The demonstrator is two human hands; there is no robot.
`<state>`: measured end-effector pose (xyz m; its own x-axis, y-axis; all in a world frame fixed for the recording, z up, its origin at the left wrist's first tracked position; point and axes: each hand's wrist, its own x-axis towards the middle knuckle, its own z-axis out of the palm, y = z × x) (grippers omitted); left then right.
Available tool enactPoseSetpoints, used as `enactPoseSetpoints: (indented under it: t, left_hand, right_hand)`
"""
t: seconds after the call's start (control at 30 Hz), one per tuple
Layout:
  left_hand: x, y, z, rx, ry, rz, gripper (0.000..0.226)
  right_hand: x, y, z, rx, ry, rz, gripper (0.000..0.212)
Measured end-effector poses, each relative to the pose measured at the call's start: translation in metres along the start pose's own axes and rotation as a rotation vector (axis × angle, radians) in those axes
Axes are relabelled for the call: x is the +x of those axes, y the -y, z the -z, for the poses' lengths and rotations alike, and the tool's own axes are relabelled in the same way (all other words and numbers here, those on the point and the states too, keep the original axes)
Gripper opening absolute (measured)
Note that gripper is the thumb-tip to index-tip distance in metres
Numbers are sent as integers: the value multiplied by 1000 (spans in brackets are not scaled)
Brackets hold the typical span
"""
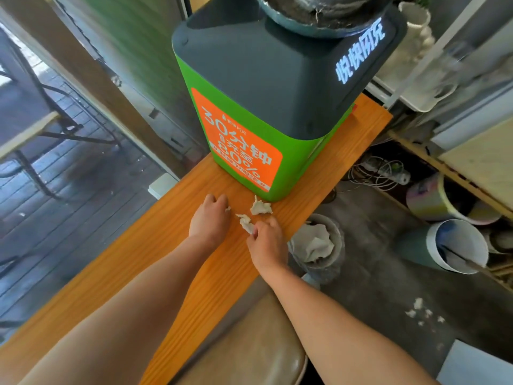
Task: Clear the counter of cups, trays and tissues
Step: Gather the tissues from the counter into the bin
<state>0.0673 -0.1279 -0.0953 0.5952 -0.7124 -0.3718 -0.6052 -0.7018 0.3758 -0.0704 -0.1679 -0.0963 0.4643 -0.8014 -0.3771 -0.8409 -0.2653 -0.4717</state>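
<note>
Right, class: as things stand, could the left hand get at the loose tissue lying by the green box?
Probably yes. The loose tissue lies on the counter close to the left hand, with nothing between them. But that hand seems to pinch a scrap, and the right hand grips a second tissue.

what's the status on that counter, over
Left hand curled on a tissue scrap, right hand pinching a crumpled tissue. Third tissue loose beside the green charger. Nothing in the way.
</note>
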Motion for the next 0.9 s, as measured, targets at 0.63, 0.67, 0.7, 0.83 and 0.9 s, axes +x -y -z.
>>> enactPoseSetpoints:
  t: [0.63,0.67,0.7,0.83,0.9]
  left_hand:
    - [-62,20,1,23,177,32,23]
    - [-63,20,2,25,176,29,23]
    - [-64,19,3,27,173,29,24]
    - [-65,19,5,30,169,21,28]
    - [-65,20,5,31,165,13,26]
  right_hand:
    - [-27,-7,15,35,226,14,13]
    - [-26,-6,16,50,234,14,15]
    - [-26,-5,16,65,237,14,16]
    - [-27,0,14,75,236,36,22]
    - [-29,0,10,-20,223,98,38]
